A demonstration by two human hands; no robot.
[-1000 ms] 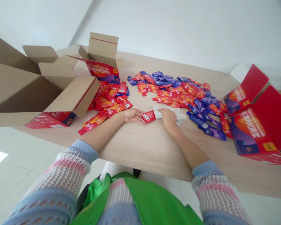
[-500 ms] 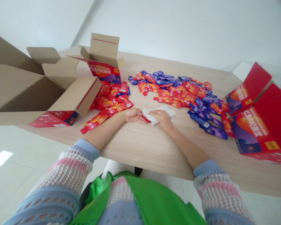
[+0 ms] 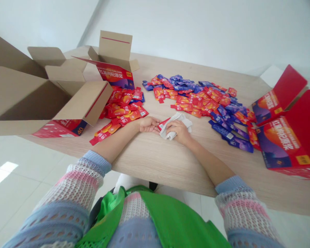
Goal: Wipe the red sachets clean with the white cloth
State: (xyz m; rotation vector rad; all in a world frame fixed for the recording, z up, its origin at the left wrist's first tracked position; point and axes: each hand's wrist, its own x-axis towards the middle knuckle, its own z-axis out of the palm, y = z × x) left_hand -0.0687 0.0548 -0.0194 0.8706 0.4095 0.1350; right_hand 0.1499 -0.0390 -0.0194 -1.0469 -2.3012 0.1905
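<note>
Near the table's front edge, my left hand (image 3: pixel 149 124) grips the left end of a red packet (image 3: pixel 163 124). My right hand (image 3: pixel 178 131) is closed on a crumpled white cloth (image 3: pixel 185 121), which covers the packet's right part. A pile of red packets (image 3: pixel 124 113) lies just beyond and left of my left hand. Beyond both hands spreads a larger heap of red and blue packets (image 3: pixel 196 100), reaching to the right.
Open red cartons stand at the back left (image 3: pixel 115 76), at the far left (image 3: pixel 64 125) and at the right (image 3: pixel 281 144), with another (image 3: pixel 267 103) behind the right one. The wooden table (image 3: pixel 150 162) ends near my body.
The white cloth has shifted and bunched up in my right hand, and more of the red packet shows between my hands. The view has moved slightly.
</note>
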